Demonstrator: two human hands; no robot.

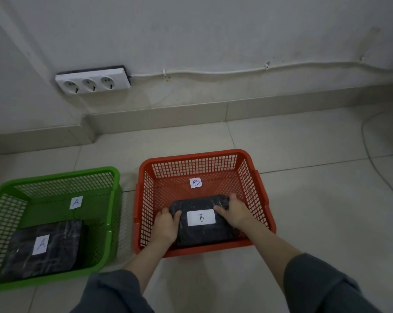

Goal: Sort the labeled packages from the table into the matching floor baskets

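Hands point(202, 220) grip package B point(202, 231) inside red basket point(262, 199) — green basket point(114, 199) holds package A point(44, 249).

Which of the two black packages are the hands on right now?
The package labeled B, inside the red basket; left hand and right hand grip its sides. The package labeled A lies untouched in the green basket.
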